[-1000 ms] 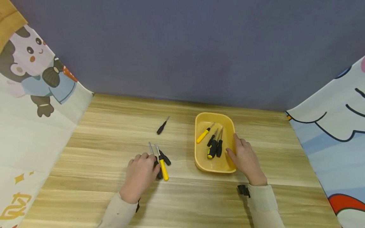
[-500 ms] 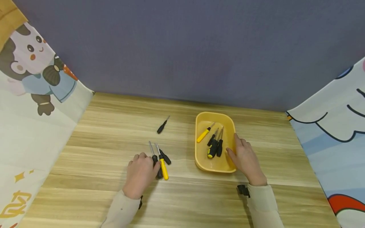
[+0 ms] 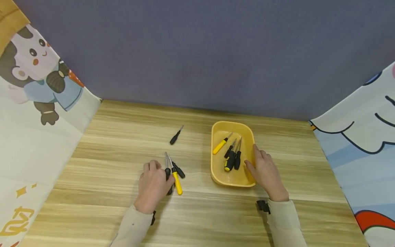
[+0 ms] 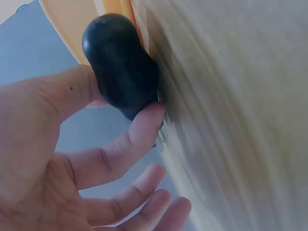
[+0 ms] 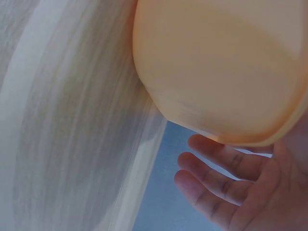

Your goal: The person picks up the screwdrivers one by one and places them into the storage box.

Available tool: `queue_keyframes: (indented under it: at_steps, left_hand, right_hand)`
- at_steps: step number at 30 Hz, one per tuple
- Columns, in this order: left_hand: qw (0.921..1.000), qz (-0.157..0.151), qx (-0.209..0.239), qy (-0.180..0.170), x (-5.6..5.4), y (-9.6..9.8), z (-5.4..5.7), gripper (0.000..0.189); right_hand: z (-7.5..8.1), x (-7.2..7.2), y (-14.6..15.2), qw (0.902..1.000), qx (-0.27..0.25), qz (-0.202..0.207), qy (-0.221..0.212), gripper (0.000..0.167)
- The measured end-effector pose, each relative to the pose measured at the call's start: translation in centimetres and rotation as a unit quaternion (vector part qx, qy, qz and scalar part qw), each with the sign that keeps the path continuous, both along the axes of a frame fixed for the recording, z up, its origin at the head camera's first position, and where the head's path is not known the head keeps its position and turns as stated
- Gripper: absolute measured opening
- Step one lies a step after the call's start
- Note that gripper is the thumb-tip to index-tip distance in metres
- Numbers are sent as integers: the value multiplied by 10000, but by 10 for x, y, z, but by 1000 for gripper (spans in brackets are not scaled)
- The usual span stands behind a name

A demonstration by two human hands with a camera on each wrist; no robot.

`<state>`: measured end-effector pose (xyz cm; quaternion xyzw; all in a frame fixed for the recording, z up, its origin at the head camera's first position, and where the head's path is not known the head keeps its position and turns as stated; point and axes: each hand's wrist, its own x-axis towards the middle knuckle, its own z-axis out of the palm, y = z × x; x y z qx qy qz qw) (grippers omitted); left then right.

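My left hand (image 3: 153, 187) pinches the handle of a black screwdriver (image 4: 120, 62) between thumb and index finger, low over the table; the other fingers are spread apart from it. The shaft points away from me. Right beside it lie a yellow-handled screwdriver (image 3: 177, 183) and a short black screwdriver (image 3: 179, 170). On the right stands a yellow plastic bin (image 3: 232, 180), its right rim held by my right hand (image 3: 266, 173), thumb over the inside and fingers along the outer wall. Inside the bin are a yellow screwdriver (image 3: 219, 146), a black-and-yellow screwdriver (image 3: 229, 162) and more black ones.
Another small black screwdriver (image 3: 175, 138) lies farther back on the wooden table (image 3: 123, 137). A grey-blue partition (image 3: 197, 58) closes off the back. Printed cartoon panels stand along the left and right sides.
The black screwdriver has turned slightly in my left hand, its tip swinging right toward the yellow-handled one. My left hand shifted a little; the right hand and bin stayed still.
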<state>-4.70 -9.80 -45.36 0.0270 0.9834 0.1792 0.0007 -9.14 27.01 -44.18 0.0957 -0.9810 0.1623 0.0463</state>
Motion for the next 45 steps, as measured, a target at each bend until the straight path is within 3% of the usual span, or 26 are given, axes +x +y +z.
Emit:
queue_keyframes:
  at_steps: [10, 18, 30, 38, 45]
  left_hand:
    - [9971, -165, -20, 739, -2, 1, 9, 41]
    - [9836, -747, -365, 1603, -13, 17, 26, 39]
    - [9657, -1634, -511, 1954, -40, 65, 62, 42]
    - [9630, -2034, -531, 1687, -66, 113, 84, 40]
    - [9665, -2297, -757, 859, -94, 159, 87, 36]
  right_hand:
    - [0, 0, 0, 10000, 24, 17, -8, 71]
    - [0, -1, 0, 10000, 17, 10, -6, 70]
    - [1, -1, 0, 10000, -44, -17, -48, 70]
    - [1, 0, 0, 10000, -33, -77, -37, 71]
    - [0, 0, -1, 9999, -15, 5, 113, 69]
